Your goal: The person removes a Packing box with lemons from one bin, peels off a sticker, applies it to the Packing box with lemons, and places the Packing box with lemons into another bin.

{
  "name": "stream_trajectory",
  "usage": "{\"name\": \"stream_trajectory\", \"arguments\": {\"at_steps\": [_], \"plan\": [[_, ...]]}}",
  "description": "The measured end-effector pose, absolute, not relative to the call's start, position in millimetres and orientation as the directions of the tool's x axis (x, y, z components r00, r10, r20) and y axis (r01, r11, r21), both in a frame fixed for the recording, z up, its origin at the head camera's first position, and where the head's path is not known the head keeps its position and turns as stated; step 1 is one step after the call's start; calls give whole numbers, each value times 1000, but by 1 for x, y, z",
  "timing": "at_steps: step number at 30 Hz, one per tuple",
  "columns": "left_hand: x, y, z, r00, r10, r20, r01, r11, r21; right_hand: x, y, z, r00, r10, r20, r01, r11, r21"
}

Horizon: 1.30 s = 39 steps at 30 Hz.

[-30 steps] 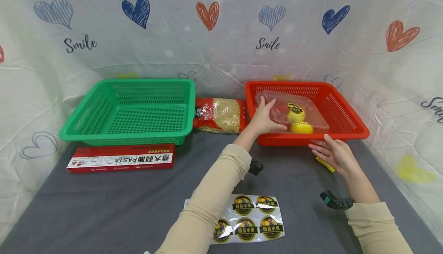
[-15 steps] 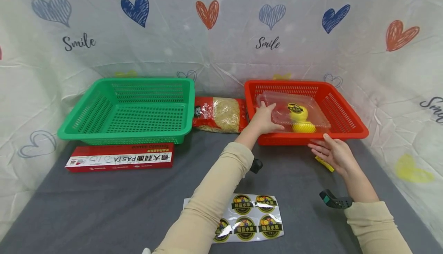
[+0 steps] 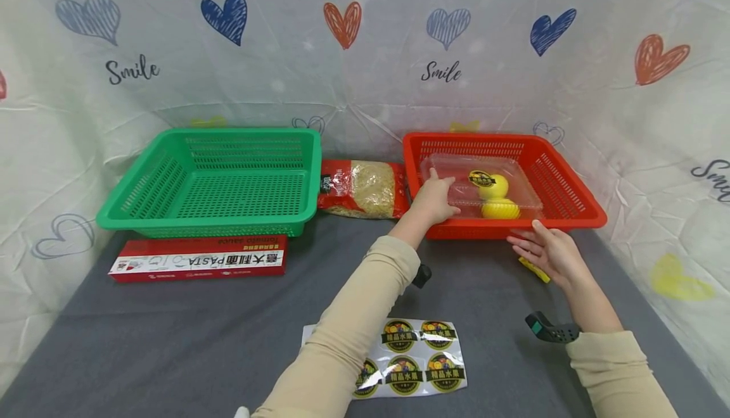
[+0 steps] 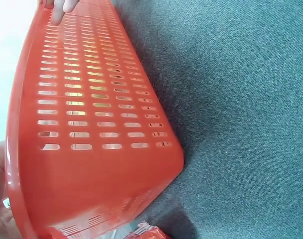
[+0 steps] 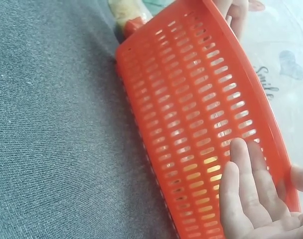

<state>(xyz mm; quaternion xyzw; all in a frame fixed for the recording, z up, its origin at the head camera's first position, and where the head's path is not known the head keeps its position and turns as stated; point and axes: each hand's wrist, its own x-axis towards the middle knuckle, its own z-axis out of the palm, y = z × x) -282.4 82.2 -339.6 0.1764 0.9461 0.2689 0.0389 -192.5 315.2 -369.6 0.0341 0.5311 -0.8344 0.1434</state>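
In the head view, a clear plastic fruit box (image 3: 473, 183) with a black-and-gold sticker (image 3: 482, 178) lies inside the red basket (image 3: 576, 183). Yellow round fruit (image 3: 493, 186) in netting shows through its lid. My left hand (image 3: 433, 199) reaches over the basket's front left corner, its fingers spread at the box's left end; the thumb's contact is unclear. My right hand (image 3: 550, 253) is at the basket's front right rim. In the right wrist view, its extended fingers (image 5: 248, 189) lie along the perforated outer wall, with the thumb (image 5: 301, 178) at the rim.
A green basket (image 3: 245, 193) stands on the left, with a red pasta box (image 3: 199, 261) before it. Between the baskets lies a noodle bag (image 3: 371, 190). A sticker sheet (image 3: 422, 361) lies in front, and a small yellow item (image 3: 535, 270) is beneath my right hand.
The fruit box has settled lower and flatter in the red basket, its sticker shifting slightly left. My left hand has drawn a little left and down. My right hand stays at the rim.
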Motion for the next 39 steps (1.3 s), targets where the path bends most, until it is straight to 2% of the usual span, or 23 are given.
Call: {"name": "stream_trajectory", "arguments": {"at_steps": [7, 22, 28, 34, 39], "plan": [[-281, 84, -341, -928, 371, 32, 345, 825, 448, -193, 314, -369, -948, -215, -235, 309, -445, -840], [-281, 80, -345, -921, 380, 87, 374, 799, 470, -195, 312, -367, -944, -162, -287, 329, -503, -799], [-273, 74, -345, -890, 439, 122, 444, 774, 451, -189, 310, -367, -946, -168, -278, 324, -416, -850], [-260, 58, -346, -839, 518, 164, 526, 696, 490, -182, 304, -364, -948, -187, -259, 306, -295, -905], [-244, 37, -347, -800, 571, 183, 572, 634, 520, -177, 292, -360, -952, -263, -158, 216, -211, -953]]}}
